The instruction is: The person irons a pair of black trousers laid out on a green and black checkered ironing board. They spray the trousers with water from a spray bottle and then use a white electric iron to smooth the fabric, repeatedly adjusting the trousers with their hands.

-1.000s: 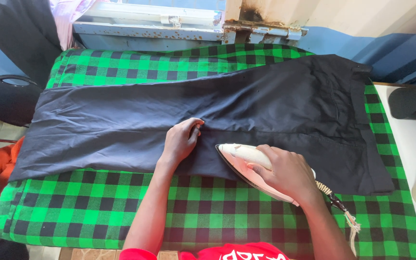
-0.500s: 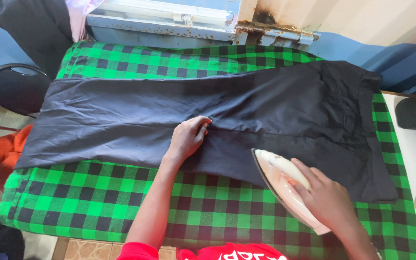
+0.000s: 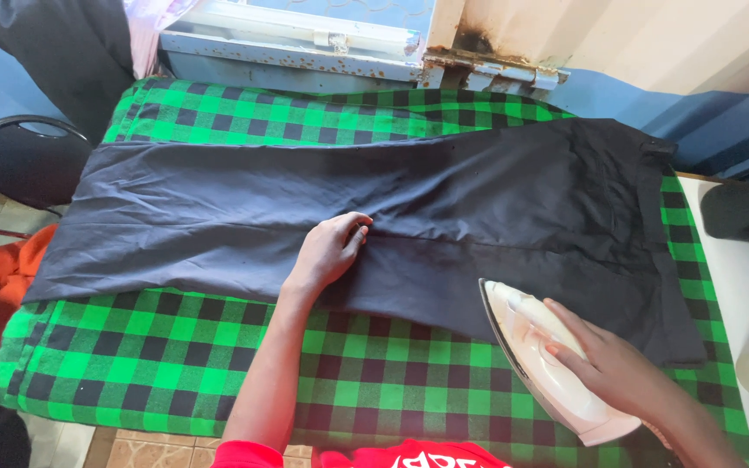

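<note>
**Iron tipped at the near edge of the dark trousers**

The right hand has its fingers wrapped around the handle of a white iron, which sits at the near right of the worktop, tilted so its soleplate faces left and its tip points away from the person. The left hand lies on the dark trousers, its fingers curled together and pinching a fold at the central seam.

The trousers lie spread across the green-checked cover, long axis running left to right, waistband at the right end and leg hems at the left.

Judging from this, the risk is the hot soleplate (it faces the left forearm, not far off) brushing skin, or the pinched fold getting pressed into a crease if the cloth is not pulled flat. The cord, hidden under the wrist, could also snag.
</note>
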